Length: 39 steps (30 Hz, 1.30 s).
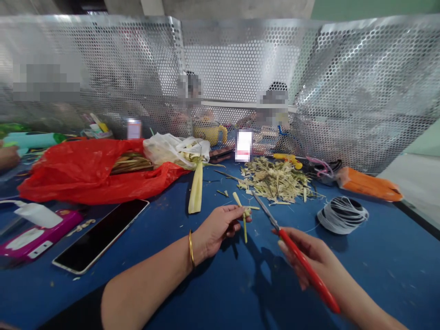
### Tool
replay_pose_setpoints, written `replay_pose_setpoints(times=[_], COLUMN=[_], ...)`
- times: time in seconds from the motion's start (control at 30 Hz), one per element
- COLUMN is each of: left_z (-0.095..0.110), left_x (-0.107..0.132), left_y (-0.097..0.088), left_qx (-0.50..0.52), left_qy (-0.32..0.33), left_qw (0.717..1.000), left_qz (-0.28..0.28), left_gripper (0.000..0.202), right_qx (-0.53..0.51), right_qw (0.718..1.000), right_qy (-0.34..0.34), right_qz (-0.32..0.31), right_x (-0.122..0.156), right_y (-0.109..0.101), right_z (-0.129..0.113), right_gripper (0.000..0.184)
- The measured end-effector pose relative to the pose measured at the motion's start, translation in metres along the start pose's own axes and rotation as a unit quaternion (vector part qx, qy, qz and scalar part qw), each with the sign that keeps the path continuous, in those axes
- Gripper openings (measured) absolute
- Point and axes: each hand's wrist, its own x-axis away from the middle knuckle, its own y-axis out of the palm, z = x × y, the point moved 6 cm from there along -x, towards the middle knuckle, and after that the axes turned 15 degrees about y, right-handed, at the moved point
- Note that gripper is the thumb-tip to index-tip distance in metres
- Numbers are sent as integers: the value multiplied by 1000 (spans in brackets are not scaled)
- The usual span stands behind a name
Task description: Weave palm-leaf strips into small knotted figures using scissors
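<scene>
Far left on the table point(213, 298), a power strip point(57, 236) carries a charger point(38, 214), with a phone point(103, 236) just to its right. Behind the phone spreads a plastic bag point(75, 169), plant strips point(132, 163) lying in it; a second bag point(165, 147) sits at its right, a husk piece point(195, 190) in front. Into the centre: left hand point(222, 224), clippings point(277, 181) behind and rightward. Scissors point(305, 266) in the right hand point(318, 254), thread spool point(343, 215) farther right, packet point(369, 184) behind that, mesh screen point(237, 59) behind the lot!
</scene>
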Motion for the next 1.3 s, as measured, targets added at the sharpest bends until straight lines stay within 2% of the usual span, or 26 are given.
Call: replay_pose_setpoints(times=[0.07, 0.2, 0.33, 0.5, 0.63, 0.73, 1.07, 1.3], left_z=[2, 4, 9, 12, 7, 4, 3, 5], left_x=[0, 2, 3, 4, 3, 3, 2, 2], left_y=[2, 5, 6, 6, 7, 7, 6, 4], left_qx=[-13, -40, -71, -96, -103, -112, -118, -101], left_qy=[7, 8, 30, 39, 27, 19, 17, 26], left_qw=[1000, 999, 996, 994, 993, 992, 991, 994], left_qz=[-14, -30, -36, -31, -42, -47, -63, -45], left_gripper=[28, 25, 27, 24, 22, 22, 25, 26], right_qx=[-11, 25, 91, 118, 128, 128, 125, 171], right_qw=[1000, 997, 992, 992, 989, 988, 988, 981], right_qy=[-20, -66, -68, -42, -61, -73, -82, -89], right_qz=[11, -15, -51, -31, -43, -49, -22, 10], right_x=[0, 7, 11, 8, 9, 10, 8, 12], right_y=[-10, -18, -15, -14, -8, -5, -4, -5], right_z=[-3, -11, -10, -5, -10, -14, -10, -14], right_gripper=[68, 63, 58, 51, 35, 32, 39, 36])
